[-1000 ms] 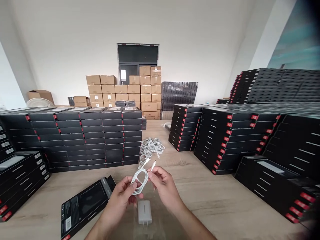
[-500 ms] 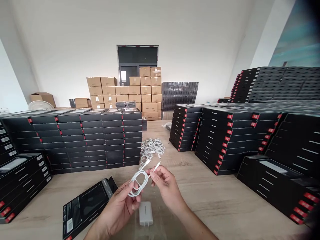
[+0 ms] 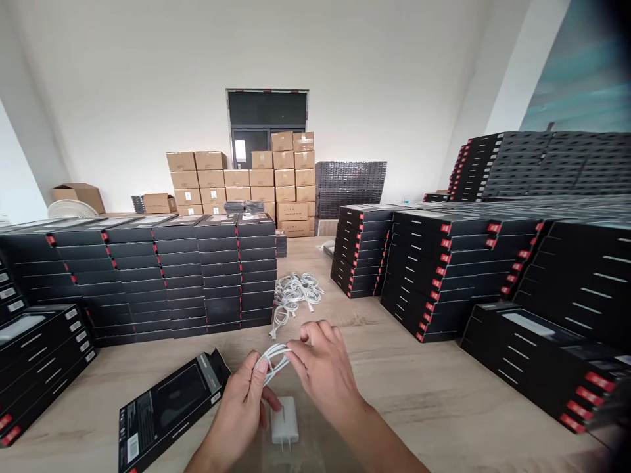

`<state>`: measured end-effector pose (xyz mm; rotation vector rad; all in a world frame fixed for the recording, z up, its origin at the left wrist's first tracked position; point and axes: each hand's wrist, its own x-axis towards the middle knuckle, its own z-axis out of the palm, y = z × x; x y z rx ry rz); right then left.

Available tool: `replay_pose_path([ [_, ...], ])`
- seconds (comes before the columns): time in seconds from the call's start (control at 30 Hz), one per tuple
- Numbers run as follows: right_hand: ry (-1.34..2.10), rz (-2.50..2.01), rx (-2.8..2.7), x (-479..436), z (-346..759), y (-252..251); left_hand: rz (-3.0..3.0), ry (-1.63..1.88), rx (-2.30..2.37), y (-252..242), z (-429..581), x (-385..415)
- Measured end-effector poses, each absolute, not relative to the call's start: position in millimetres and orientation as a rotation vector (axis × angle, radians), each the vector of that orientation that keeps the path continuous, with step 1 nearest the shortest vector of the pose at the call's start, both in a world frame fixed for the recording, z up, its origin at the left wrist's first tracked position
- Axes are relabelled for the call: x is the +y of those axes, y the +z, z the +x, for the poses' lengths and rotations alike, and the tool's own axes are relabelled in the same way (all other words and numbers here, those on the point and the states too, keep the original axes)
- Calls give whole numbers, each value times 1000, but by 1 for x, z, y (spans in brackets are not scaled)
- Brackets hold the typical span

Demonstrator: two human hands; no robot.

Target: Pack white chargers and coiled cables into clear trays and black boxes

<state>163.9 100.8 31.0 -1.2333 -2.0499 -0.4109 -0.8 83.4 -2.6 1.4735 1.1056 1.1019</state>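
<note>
Your left hand [image 3: 246,401] pinches one side of a coiled white cable [image 3: 274,358] between thumb and fingertips, and your right hand [image 3: 323,368] closes its fingertips on the opposite side, so the loops are held flat and bunched between the two hands just above the wooden table [image 3: 419,394]; gripping from both sides like this keeps the coil from springing open. Directly below the coil, touching the table and partly hidden by your left thumb, lies a white wall charger [image 3: 284,424] with its prongs pointing towards you, close enough to reach without shifting either arm. Just to the left of your left hand an open black retail box [image 3: 170,407] lies flat at an angle; its dark inner tray shows nothing that can be made out, so whether anything sits in it cannot be told. Farther back on the table a loose pile of white cables [image 3: 294,292] rests between the stacks, within reach of either hand. Closed black boxes with red tabs [image 3: 197,276] stand in neat columns on the left, and more of the same black box stacks [image 3: 444,276] fill the right side. Brown cardboard cartons [image 3: 246,180] are piled by the far wall.
</note>
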Motion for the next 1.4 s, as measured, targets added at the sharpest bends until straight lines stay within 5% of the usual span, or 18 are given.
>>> replay_pose_path([
  [0.13, -402, -1408, -2111, 94, 158, 36, 1657, 1033, 1293, -5, -2, 84],
  [0.7, 1299, -957, -1383, 91, 143, 33, 1655, 1023, 1102, 7, -8, 75],
  [0.8, 1257, -1002, -1398, 93, 142, 29, 1592, 1018, 1042, 7, -5, 74],
  [1.0, 635, -1146, -1376, 98, 147, 24, 1352, 1144, 1020, 7, 1, 81],
  [1.27, 1476, -688, -921, 88, 132, 32, 1188, 933, 792, 5, 14, 77],
  [1.4, 1441, -703, -689, 100, 142, 28, 1392, 863, 932, 10, 2, 78],
])
